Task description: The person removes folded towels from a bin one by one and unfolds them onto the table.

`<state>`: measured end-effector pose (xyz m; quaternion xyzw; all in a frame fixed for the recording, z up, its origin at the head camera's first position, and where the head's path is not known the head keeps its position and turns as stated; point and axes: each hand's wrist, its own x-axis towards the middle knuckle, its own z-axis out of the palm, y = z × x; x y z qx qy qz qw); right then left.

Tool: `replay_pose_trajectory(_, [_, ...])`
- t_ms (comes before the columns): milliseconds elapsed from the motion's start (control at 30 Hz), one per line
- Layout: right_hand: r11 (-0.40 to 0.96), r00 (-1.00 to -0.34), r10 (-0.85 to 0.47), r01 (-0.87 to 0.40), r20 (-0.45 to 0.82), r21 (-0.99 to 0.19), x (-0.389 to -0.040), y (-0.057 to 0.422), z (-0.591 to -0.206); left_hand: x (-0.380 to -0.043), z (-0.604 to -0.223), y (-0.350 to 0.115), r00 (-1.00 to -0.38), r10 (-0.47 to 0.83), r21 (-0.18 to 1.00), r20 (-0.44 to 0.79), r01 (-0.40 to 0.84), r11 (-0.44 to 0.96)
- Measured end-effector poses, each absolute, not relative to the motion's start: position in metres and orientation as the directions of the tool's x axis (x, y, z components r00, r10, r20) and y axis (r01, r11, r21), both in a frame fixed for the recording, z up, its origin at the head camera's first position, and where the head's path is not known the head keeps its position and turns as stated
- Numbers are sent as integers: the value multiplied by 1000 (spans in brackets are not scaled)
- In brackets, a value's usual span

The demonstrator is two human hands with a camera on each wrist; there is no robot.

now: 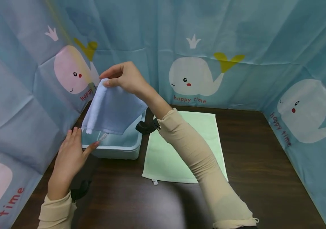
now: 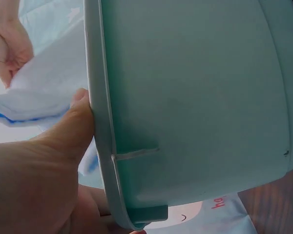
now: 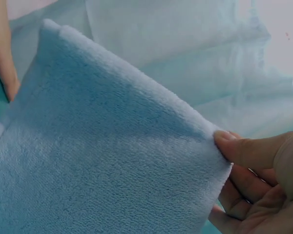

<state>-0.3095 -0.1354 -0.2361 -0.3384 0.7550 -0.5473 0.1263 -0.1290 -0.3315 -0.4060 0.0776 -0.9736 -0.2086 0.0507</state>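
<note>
A light blue towel (image 1: 117,109) hangs by its top edge from my right hand (image 1: 130,78), pinched between thumb and fingers. The right wrist view shows the thumb pressing on a corner of this towel (image 3: 112,151). Its lower part hangs over a pale blue-green plastic bin (image 1: 117,154), with a white tag dangling from the hem. My left hand (image 1: 70,157) holds the bin's near left corner. In the left wrist view its thumb hooks over the rim of the bin (image 2: 195,97); its other fingers are partly hidden. The bin's inside is partly covered by the towel.
A pale green towel (image 1: 168,156) lies spread flat on the dark wooden table (image 1: 123,190), right of the bin and partly behind my right forearm. Blue curtains (image 1: 140,28) with whale prints enclose the table at the back and both sides.
</note>
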Motion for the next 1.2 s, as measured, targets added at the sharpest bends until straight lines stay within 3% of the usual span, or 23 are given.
replay_pose_trajectory(267, [79,-766,-559,-431,318,-899,-296,-94,-204,-130,-406,-334,-984,-162,427,72,-117,897])
replay_pose_trajectory(533, [6,-766,-435,-528,473,-849,-284,-35,-200,-128,-408,-335,-982,-157,428,110,-96,899])
replay_pose_trajectory(867, [35,-817,-249,-544,520,-838,-272,57,-228,-131,-410,-337,-983,-147,430,114,-84,899])
replay_pose_trajectory(1200, [202,-870,-58,-490,489,-848,-260,129,-259,-132,-409,-339,-986,-139,435,89,-87,896])
